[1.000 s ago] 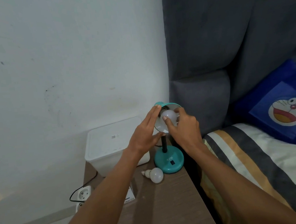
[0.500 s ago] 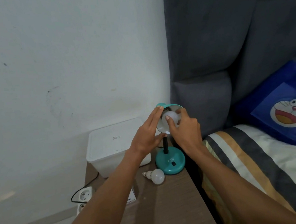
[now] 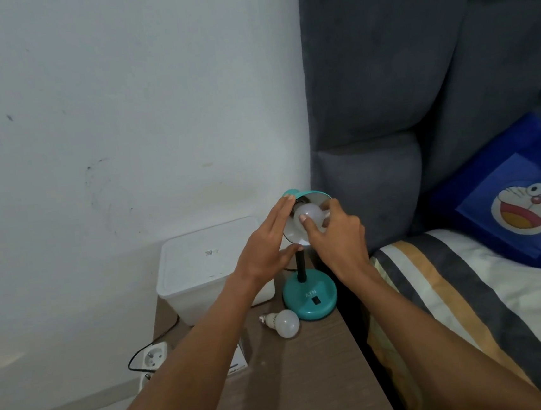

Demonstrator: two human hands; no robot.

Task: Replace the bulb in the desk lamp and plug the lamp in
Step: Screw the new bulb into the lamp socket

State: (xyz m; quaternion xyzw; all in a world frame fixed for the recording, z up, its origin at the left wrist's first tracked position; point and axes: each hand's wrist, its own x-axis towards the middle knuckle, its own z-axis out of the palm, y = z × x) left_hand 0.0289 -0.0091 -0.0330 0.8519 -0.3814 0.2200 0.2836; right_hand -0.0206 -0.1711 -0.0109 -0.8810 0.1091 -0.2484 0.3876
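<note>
A teal desk lamp stands on the wooden bedside table (image 3: 312,382), its round base (image 3: 311,296) near the table's right edge. My left hand (image 3: 266,248) cups the left rim of the lamp shade (image 3: 311,196). My right hand (image 3: 337,231) has its thumb and fingers on the white bulb (image 3: 311,215) inside the shade. A second white bulb (image 3: 284,323) lies on its side on the table, just left of the base. A white extension socket (image 3: 153,355) with a black cord hangs beside the table at the lower left.
A white lidded box (image 3: 202,267) sits at the back left of the table against the wall. A small white carton (image 3: 239,361) is partly hidden under my left forearm. A grey padded headboard (image 3: 400,93) and a bed with striped sheets (image 3: 452,286) lie to the right.
My right hand's fingers have shifted a little around the bulb in the shade. My left hand stays on the shade's rim. The view has drifted slightly.
</note>
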